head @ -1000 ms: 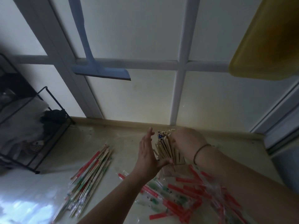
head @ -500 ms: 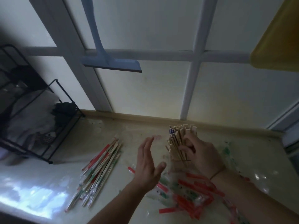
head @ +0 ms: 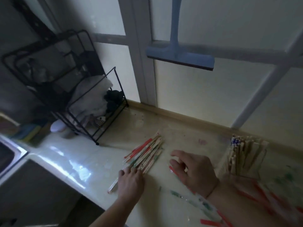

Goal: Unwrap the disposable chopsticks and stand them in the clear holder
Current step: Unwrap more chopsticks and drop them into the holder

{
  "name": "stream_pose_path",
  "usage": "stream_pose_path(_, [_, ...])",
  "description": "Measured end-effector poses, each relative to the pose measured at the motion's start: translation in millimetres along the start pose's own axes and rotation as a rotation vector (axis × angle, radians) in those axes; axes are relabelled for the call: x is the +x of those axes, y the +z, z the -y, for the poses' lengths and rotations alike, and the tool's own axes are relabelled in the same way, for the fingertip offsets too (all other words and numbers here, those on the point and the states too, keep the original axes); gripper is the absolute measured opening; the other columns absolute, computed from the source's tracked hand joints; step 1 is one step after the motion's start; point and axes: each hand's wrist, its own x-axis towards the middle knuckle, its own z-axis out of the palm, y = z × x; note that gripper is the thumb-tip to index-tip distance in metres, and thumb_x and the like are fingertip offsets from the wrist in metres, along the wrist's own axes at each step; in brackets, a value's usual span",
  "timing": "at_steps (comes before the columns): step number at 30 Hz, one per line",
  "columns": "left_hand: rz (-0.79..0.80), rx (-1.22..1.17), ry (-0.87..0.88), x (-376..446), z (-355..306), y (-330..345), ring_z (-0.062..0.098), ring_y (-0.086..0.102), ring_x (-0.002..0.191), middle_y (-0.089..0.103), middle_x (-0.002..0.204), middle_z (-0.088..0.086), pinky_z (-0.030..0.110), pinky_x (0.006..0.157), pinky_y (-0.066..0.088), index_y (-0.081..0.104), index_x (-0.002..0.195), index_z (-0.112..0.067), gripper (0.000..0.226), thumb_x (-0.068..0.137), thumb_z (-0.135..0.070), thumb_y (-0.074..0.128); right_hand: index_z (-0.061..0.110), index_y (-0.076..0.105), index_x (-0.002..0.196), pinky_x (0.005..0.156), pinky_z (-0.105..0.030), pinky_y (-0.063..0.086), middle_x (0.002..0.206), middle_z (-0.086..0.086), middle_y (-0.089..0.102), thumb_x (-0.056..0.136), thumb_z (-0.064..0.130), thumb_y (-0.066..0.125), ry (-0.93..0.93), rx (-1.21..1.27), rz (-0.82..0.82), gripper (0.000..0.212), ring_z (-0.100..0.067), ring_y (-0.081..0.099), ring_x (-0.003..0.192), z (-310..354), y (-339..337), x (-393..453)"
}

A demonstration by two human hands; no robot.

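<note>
A pile of wrapped chopsticks in red, green and clear sleeves lies on the pale counter. My left hand rests on the near end of that pile, fingers laid over the sticks. My right hand hovers just right of the pile, fingers loosely curled, holding nothing. The clear holder stands at the right near the window sill, packed with several bare wooden chopsticks. Neither hand touches it.
Torn red and green wrappers litter the counter at the lower right. A black wire rack with cloths stands at the left. A blue squeegee hangs on the window. A sink edge shows far left.
Both hands left the holder and moved left to the wrapped pile. The left hand now lies on the pile. The view has swung left and down.
</note>
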Motion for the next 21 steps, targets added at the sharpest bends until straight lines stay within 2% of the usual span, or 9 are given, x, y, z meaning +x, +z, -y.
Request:
stream_pose_path(4, [0.067,0.141,0.050,12,-4,-22,0.027,0.055,0.100,0.069,0.101,0.002,0.042,0.086,0.032,0.067,0.102,-0.018,0.028,0.091,-0.031,0.046,0.031,0.062,0.095,0.046,-0.024,0.046,0.058,0.008,0.060,0.090,0.050,0.046,0.205,-0.069,0.273,0.026,-0.011,0.058,0.051,-6,42,-8])
stream_pose_path(8, [0.113,0.163,0.115,22,-5,-29,0.027,0.057,0.106,0.069,0.110,0.005,0.042,0.094,0.032,0.066,0.110,-0.018,0.033,0.090,-0.030,0.043,0.034,0.062,0.103,0.068,-0.026,0.050,0.084,0.008,0.071,0.093,0.054,0.045,0.503,-0.105,0.601,0.028,-0.012,0.065,0.082,-14,64,-6])
stream_pose_path(11, [0.071,-0.058,0.111,19,1,-28,0.025,0.057,0.104,0.067,0.108,0.000,0.036,0.089,0.040,0.063,0.102,-0.022,0.029,0.089,-0.036,0.041,0.031,0.057,0.122,0.086,-0.031,0.052,0.109,0.008,0.066,0.091,0.047,0.053,0.717,-0.035,0.543,0.035,-0.016,0.062,0.102,-13,73,-1])
stream_pose_path(13, [-0.036,-0.167,0.219,11,7,-26,0.022,0.060,0.093,0.066,0.097,-0.005,0.034,0.080,0.046,0.061,0.092,-0.025,0.024,0.088,-0.039,0.042,0.029,0.034,0.144,0.104,-0.034,0.042,0.146,0.000,0.037,0.091,0.040,0.058,0.733,-0.040,0.444,0.059,-0.021,0.042,0.130,-16,71,0])
stream_pose_path(15, [-0.113,-0.266,0.322,3,15,-25,0.021,0.061,0.080,0.065,0.087,-0.007,0.033,0.073,0.046,0.057,0.089,-0.027,0.020,0.091,-0.039,0.040,0.036,0.032,0.144,0.113,-0.040,0.029,0.156,-0.001,0.012,0.089,0.040,0.060,0.603,-0.213,0.428,0.062,-0.026,0.018,0.141,-22,62,2])
stream_pose_path(16, [-0.119,-0.317,0.360,2,19,-27,0.021,0.060,0.076,0.065,0.085,-0.007,0.033,0.072,0.045,0.055,0.090,-0.027,0.020,0.094,-0.039,0.039,0.039,0.046,0.134,0.113,-0.045,0.025,0.156,-0.001,0.019,0.088,0.042,0.061,0.488,-0.304,0.420,0.049,-0.029,0.018,0.141,-25,57,1])
stream_pose_path(18, [-0.119,-0.355,0.393,4,26,-38,0.021,0.060,0.075,0.067,0.085,-0.005,0.033,0.073,0.047,0.053,0.095,-0.028,0.022,0.099,-0.040,0.035,0.042,0.065,0.093,0.110,-0.055,0.020,0.137,0.006,0.050,0.083,0.046,0.058,0.294,-0.430,0.441,0.013,-0.032,0.034,0.133,-27,46,-1])
stream_pose_path(19, [-0.124,-0.341,0.411,7,30,-45,0.020,0.061,0.077,0.068,0.087,-0.005,0.034,0.076,0.048,0.054,0.096,-0.028,0.023,0.099,-0.041,0.035,0.041,0.065,0.080,0.108,-0.059,0.021,0.120,0.013,0.060,0.082,0.048,0.055,0.257,-0.446,0.478,0.012,-0.027,0.043,0.126,-27,39,-6])
stream_pose_path(21, [-0.191,-0.340,0.465,18,35,-61,0.016,0.063,0.080,0.070,0.089,-0.009,0.034,0.079,0.049,0.057,0.094,-0.030,0.021,0.097,-0.043,0.040,0.037,0.063,0.074,0.100,-0.054,0.036,0.088,0.022,0.065,0.083,0.051,0.047,0.260,-0.366,0.561,0.024,-0.014,0.057,0.100,-21,26,-17])
